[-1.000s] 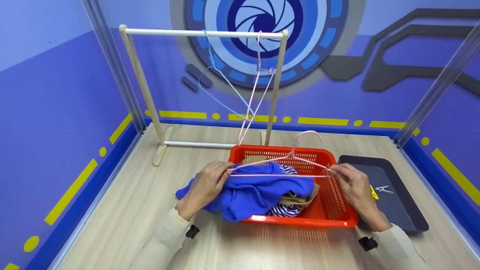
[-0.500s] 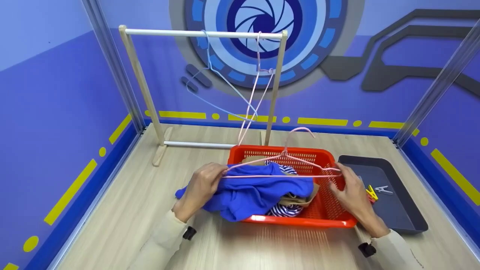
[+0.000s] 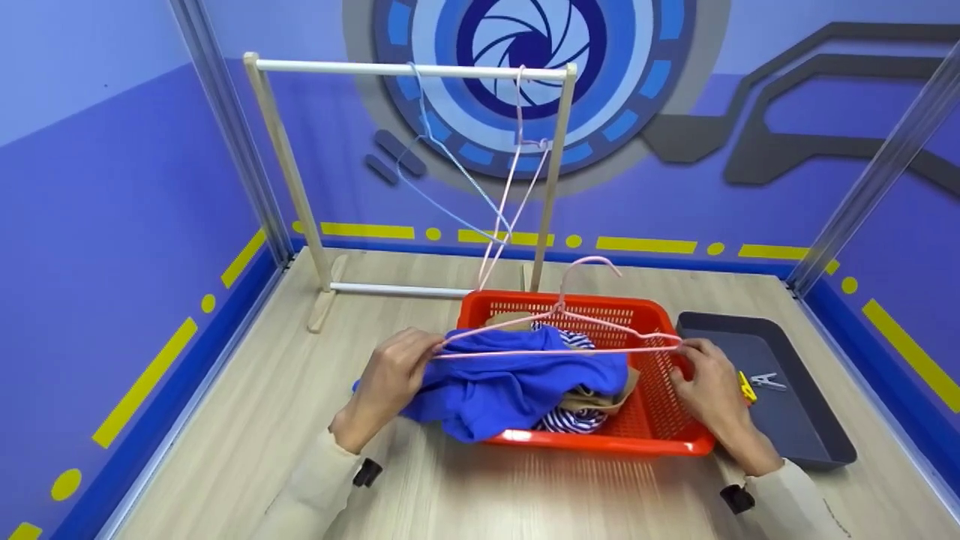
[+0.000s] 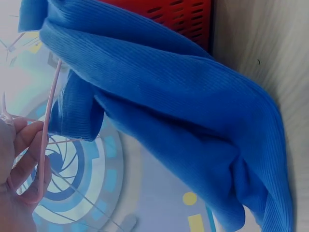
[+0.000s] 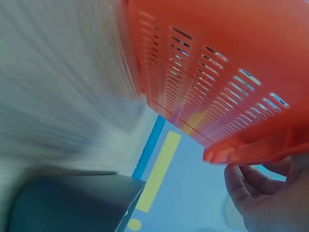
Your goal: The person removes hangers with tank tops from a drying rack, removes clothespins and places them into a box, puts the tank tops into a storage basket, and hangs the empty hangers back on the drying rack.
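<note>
A pink clothes hanger is held flat across the red basket, its hook pointing up and right. My left hand grips the hanger's left end; in the left wrist view, its fingers curl round the pink wire. The right corner of the hanger is pinched by my right hand, beside the basket's right rim. In the right wrist view the basket wall hides what that hand holds. A blue garment lies beneath the hanger, draped over the basket's left side.
Striped cloth and tan cloth lie in the basket. Behind stands a rack bearing a blue hanger and a pink one. A dark tray with a grey clothespin and a yellow clothespin is at right.
The hanger has shifted left along with my left hand. My right hand loosened around its right end half a second ago and now pinches the corner.
</note>
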Motion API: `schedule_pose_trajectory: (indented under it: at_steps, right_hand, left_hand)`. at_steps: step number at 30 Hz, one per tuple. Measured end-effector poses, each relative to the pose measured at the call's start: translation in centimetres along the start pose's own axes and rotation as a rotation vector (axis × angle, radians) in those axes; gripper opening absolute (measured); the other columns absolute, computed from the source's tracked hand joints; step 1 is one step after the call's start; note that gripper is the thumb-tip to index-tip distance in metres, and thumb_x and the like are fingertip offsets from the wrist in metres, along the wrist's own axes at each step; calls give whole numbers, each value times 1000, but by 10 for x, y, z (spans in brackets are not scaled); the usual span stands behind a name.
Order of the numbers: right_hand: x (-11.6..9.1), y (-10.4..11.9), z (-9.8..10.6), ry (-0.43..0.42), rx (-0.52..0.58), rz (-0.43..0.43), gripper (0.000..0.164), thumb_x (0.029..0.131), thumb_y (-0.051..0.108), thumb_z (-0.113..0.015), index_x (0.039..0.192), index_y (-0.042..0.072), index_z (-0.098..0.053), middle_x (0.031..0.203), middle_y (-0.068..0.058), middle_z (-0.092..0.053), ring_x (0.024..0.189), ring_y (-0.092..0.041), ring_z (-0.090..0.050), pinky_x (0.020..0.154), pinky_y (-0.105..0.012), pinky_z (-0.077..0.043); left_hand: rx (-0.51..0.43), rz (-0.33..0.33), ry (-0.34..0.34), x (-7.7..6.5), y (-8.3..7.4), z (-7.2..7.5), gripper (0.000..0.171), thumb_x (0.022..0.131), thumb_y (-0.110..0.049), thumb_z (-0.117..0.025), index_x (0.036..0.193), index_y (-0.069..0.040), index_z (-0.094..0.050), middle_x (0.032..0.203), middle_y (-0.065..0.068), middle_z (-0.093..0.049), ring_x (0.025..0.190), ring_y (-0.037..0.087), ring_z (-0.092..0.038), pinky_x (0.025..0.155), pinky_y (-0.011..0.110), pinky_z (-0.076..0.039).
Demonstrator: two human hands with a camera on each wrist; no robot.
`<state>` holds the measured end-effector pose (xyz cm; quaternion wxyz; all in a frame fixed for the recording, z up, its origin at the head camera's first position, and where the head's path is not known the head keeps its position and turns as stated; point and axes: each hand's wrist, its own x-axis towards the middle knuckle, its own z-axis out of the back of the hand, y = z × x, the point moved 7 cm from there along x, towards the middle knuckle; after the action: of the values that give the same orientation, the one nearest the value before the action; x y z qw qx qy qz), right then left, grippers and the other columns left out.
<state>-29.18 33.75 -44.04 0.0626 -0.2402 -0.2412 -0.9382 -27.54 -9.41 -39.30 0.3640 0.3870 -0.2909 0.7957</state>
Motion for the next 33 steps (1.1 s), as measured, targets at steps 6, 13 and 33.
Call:
schedule_pose_trajectory:
  at_steps: [6,13,33]
  right_hand:
    - [-1,-2,0,3,-50,-42,31,82,1,-68,111,-10,-66,107,-26,-61,92,-40,-58,84,-59,-52]
    - [-2,-2,0,-18,-74,-33,29,81,1,-69,108,-8,-67,105,-25,-63,92,-41,-59,84,-59,-52]
    - [-1,-2,1,-63,-23,15,25,79,-1,-69,102,-8,-69,103,-25,-64,94,-42,-61,83,-59,-51]
  left_hand:
    - [-17,-25,-16,1,-10,12,16,83,2,-73,97,-6,-70,85,2,-68,78,13,-64,72,26,-53]
    - [-32,-47,-37,5,-22,29,13,86,0,-71,97,-5,-70,84,2,-68,77,12,-63,71,24,-53]
    - [-104,4,-276,17,-19,93,28,102,-19,-51,93,0,-69,81,8,-68,73,17,-63,69,22,-49]
